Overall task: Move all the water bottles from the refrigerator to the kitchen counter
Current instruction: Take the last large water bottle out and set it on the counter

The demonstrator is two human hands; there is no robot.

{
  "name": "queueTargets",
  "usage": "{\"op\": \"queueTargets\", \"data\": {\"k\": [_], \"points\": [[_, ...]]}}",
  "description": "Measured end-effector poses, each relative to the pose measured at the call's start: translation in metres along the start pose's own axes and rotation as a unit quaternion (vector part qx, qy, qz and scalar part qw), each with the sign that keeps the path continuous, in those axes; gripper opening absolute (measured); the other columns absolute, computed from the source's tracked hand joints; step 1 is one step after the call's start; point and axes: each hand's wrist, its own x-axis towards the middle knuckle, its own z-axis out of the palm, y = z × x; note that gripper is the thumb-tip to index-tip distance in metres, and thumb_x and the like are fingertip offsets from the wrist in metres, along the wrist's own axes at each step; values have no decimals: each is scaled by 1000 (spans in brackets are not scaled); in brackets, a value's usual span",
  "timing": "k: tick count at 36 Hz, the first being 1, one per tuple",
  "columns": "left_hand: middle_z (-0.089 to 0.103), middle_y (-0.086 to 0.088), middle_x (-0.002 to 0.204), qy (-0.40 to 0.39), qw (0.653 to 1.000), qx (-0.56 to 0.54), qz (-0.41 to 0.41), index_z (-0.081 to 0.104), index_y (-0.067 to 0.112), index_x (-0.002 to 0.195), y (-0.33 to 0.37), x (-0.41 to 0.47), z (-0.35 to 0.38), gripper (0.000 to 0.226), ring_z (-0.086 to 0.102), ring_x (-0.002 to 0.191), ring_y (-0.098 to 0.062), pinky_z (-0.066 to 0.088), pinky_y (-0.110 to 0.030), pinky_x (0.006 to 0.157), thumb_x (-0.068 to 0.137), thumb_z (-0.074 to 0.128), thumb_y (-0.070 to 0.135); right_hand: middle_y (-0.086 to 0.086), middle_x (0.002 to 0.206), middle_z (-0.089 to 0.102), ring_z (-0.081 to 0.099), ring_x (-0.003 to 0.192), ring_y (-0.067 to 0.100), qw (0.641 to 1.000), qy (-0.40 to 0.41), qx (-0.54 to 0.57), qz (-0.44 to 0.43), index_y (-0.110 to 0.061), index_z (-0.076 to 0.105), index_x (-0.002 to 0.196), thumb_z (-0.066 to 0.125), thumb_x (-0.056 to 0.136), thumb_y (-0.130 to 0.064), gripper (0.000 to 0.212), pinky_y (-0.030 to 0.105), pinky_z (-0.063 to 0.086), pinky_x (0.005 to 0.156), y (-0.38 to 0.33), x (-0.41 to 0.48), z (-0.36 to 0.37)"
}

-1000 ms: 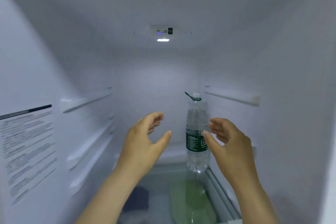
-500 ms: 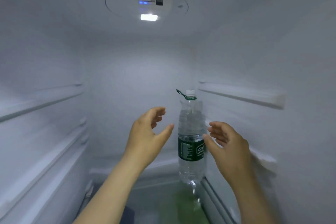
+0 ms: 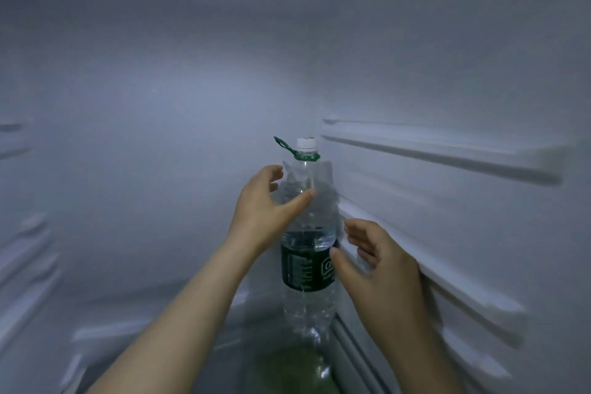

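One clear water bottle (image 3: 308, 269) with a dark green label, a white cap and a green carry loop stands upright on the glass shelf inside the refrigerator, near the right wall. My left hand (image 3: 263, 206) curls around its upper part, thumb across the front, fingers apart and just touching. My right hand (image 3: 372, 261) is open beside the label on the right, thumb tip at the label's edge, fingers behind the bottle. Neither hand has closed on it.
The white right wall (image 3: 463, 233) with moulded shelf rails lies close behind my right hand. Rails also run along the left wall (image 3: 25, 265). The glass shelf (image 3: 224, 361) shows a greenish tint under the bottle.
Both hands moved forward and closed in on the bottle; the left rose to its upper part and touches it. The camera pushed deeper into the refrigerator, and the ceiling light left the view.
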Motion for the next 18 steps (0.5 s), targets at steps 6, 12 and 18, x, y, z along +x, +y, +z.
{"op": "queueTargets", "data": {"k": [6, 12, 18], "points": [[59, 2, 123, 4, 999, -49, -8, 50, 13, 132, -4, 18, 15, 71, 56, 107, -11, 45, -21, 88, 72, 78, 40, -37, 97, 51, 52, 98, -11, 999, -5, -41, -1, -46, 50, 101, 70, 81, -23, 37, 12, 39, 84, 8, 4, 3], [68, 10, 90, -32, 996, -87, -13, 64, 23, 99, -10, 21, 20, 30, 62, 77, 2, 45, -5, 60, 75, 76, 36, -30, 102, 55, 48, 97, -19, 997, -8, -73, -4, -40, 54, 109, 69, 83, -24, 34, 2, 35, 79, 15, 4, 8], [66, 14, 79, -19, 993, -120, 1, 61, 29, 83, -12, 16, 20, 18, 59, 64, 13, 42, -3, 55, 76, 77, 28, -41, 95, 42, 38, 89, -27, 996, -11, -91, -3, -43, 46, 107, 68, 84, -26, 37, -1, 31, 74, 19, 0, 8]]}}
